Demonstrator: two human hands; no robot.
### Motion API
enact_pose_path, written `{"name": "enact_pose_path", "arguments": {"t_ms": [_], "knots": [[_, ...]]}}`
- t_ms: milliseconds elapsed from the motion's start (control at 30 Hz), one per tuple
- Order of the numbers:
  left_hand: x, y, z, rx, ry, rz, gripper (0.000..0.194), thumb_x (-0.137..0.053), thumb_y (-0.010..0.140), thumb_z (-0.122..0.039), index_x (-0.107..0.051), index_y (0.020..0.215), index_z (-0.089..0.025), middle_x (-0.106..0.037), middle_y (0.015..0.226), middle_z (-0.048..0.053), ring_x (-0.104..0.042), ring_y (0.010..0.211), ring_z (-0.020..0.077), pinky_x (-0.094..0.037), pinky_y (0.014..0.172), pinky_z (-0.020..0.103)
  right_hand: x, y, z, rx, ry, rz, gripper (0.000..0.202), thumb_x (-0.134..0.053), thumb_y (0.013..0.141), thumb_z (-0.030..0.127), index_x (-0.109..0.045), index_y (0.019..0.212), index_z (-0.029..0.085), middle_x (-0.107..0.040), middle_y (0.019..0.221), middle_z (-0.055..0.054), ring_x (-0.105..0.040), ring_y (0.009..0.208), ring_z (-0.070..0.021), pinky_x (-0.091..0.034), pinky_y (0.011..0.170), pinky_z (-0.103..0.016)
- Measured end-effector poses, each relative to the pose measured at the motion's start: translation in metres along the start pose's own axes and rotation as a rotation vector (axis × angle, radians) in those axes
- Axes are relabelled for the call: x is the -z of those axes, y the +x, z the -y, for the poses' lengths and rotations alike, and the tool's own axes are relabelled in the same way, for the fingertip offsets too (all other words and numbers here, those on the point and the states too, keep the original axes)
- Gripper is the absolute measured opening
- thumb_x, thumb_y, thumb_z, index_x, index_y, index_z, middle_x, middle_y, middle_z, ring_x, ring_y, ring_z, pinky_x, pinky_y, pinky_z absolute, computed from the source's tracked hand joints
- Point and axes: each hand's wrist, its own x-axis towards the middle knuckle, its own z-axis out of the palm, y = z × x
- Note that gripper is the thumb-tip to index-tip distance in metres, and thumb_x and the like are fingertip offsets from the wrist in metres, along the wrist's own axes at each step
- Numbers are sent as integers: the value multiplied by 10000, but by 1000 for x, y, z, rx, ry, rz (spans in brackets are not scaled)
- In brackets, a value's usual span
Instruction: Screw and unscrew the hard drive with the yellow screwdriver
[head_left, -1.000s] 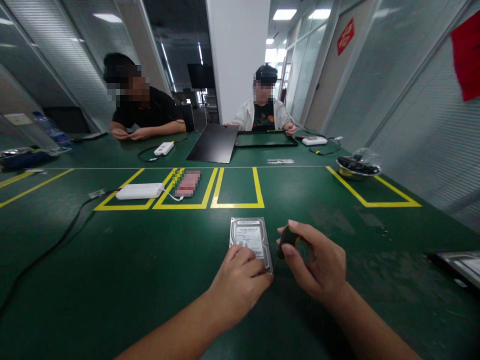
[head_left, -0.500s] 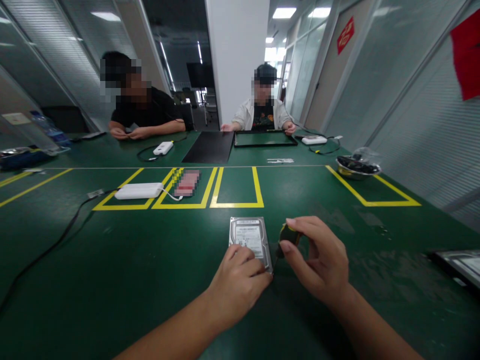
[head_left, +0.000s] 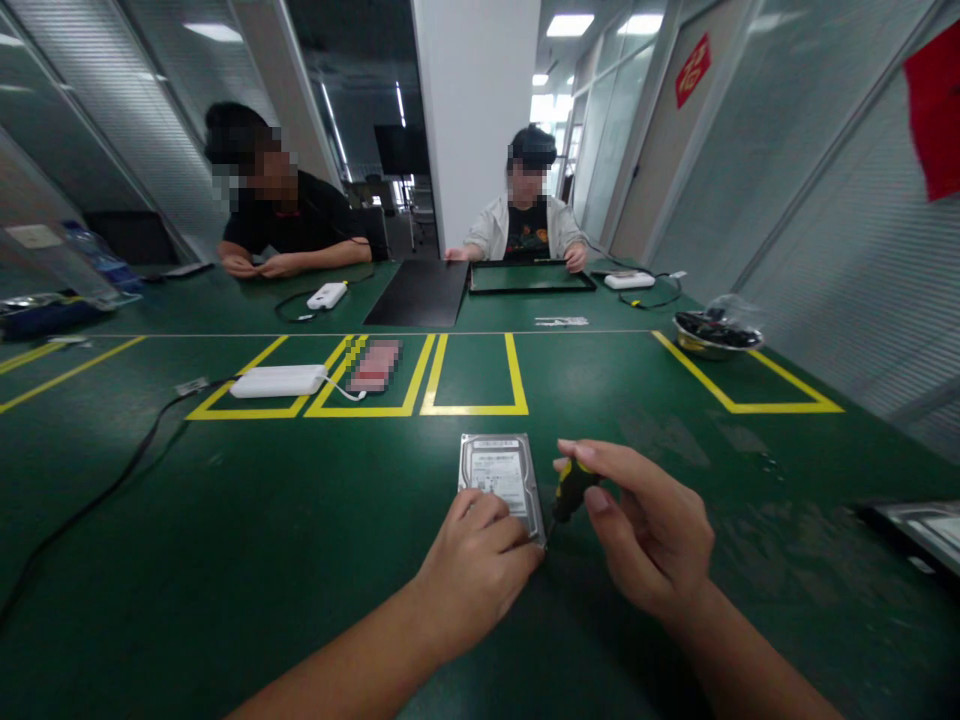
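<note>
A silver hard drive with a white label lies on the green table in front of me. My left hand is closed over its near end, the fingers curled on top and the thumb at the near right corner. With its thumb and fingers, my right hand holds a short screwdriver with a dark green and yellow handle. The screwdriver leans, its thin shaft pointing down at the drive's near right corner beside my left thumb. Whether the tip sits in a screw is too small to tell.
Yellow tape outlines mark the table beyond the drive. A white power bank with a cable and a blurred phone lie left. Right stand a metal bowl and another drive. Two people sit opposite, near a black frame.
My right hand has shifted slightly right, its fingers changing position around the screwdriver handle, which now shows more. My left hand and the hard drive have stayed put.
</note>
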Motion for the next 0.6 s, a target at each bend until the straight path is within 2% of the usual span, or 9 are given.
{"name": "enact_pose_path", "arguments": {"t_ms": [233, 467, 600], "knots": [[-1, 0, 0, 2, 11, -8, 155, -556, 945, -205, -698, 882, -207, -651, 737, 19, -514, 800, 195, -333, 738, 369, -1, -2, 2, 12, 47, -12, 454, -609, 767, 23, -612, 1201, 155, -625, 1025, -101, -618, 894, -195, -541, 681, -326], [1, 2, -1, 11, -8, 16, 152, -549, 941, -197, -694, 895, -201, -648, 745, 21, -516, 806, 196, -338, 740, 366, 1, 1, 5, -13, 64, 40, 458, -512, 825, 24, -589, 1255, 160, -651, 1153, -119, -634, 1047, -242, -553, 849, -412], [2, 2, -1, 28, -7, 39, 149, -551, 935, -202, -693, 893, -202, -646, 756, 25, -513, 816, 202, -342, 755, 374, -1, 2, 6, -4, 47, 25, 441, -575, 791, 17, -601, 1204, 170, -651, 1041, -97, -637, 941, -218, -562, 741, -357]]}}
